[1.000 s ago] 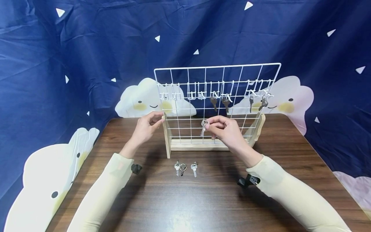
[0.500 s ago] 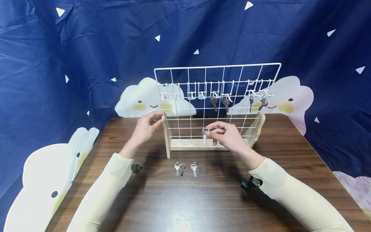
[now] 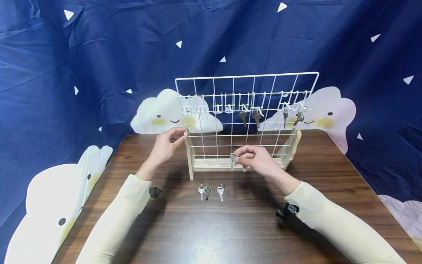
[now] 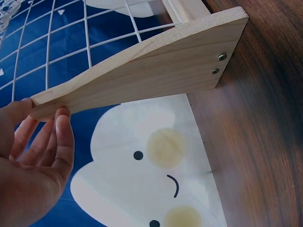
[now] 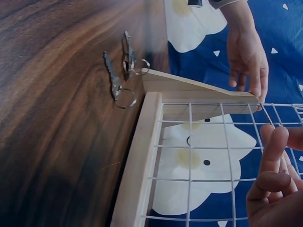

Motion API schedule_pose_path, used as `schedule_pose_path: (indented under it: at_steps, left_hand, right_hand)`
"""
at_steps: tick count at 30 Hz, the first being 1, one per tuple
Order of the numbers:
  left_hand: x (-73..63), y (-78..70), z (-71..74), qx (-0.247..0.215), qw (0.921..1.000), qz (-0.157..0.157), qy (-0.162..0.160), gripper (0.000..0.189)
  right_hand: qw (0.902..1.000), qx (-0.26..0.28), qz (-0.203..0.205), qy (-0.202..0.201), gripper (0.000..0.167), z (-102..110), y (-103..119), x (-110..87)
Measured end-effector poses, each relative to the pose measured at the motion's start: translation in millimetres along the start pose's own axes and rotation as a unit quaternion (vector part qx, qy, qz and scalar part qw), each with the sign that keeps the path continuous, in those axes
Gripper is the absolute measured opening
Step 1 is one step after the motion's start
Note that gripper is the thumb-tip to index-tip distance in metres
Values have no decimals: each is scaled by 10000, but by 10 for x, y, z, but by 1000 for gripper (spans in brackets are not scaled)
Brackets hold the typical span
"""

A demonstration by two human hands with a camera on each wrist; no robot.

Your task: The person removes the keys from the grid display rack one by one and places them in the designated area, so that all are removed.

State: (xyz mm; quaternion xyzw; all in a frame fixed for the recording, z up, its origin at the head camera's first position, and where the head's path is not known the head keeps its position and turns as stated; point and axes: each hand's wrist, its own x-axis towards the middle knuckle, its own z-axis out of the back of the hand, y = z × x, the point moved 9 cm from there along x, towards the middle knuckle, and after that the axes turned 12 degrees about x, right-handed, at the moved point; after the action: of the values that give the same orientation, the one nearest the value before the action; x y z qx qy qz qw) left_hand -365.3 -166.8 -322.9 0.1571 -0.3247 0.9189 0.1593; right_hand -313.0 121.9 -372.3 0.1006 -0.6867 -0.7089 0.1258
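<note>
My right hand [image 3: 258, 161] pinches a silver key [image 3: 233, 160] between thumb and fingertips, its blade hanging down in front of the rack's wooden base bar [image 3: 211, 165]. In the right wrist view only a thin edge of that key [image 5: 265, 113] shows past my fingers. My left hand [image 4: 35, 151] grips the upper end of the rack's left wooden side panel [image 4: 142, 71], thumb on one side and fingers on the other. The white wire grid rack [image 3: 247, 76] stands upright on the table. On its right half, several dark keys hang from white hooks, one of them a key [image 3: 256, 117] near the middle.
Several keys lie on the wooden table [image 3: 178, 227] before the rack: a silver key [image 3: 221, 192] on its own and another silver key [image 3: 202, 191] beside a ringed dark one. Bare white hooks [image 3: 200, 109] line the left half. A blue cloud-print cloth [image 3: 99, 55] hangs behind.
My right hand has come down with the key, from mid-grid height to the level of the base bar. My left hand and the rack have stayed in place.
</note>
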Motion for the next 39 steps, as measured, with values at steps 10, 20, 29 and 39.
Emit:
schedule_pose_path:
  at_steps: [10,20,29,39]
  left_hand:
    - [-10,6,6,-36,10000,53,20,32]
    - [-13,-5,9,-15,10000,22,15,33]
    - [-13,-14,7,-21,10000,34,45,32]
    - [-10,-3,2,-12,10000,69,27,32]
  right_hand:
    - [9992,5,-322,240,30,-5,-185,8]
    - [9963,-116,-680,522,30,-50,-382,18]
    - [9944,-102,-874,581,33,-95,-515,23]
    - [9909,-231,-1089,752,27,-119,-714,-12]
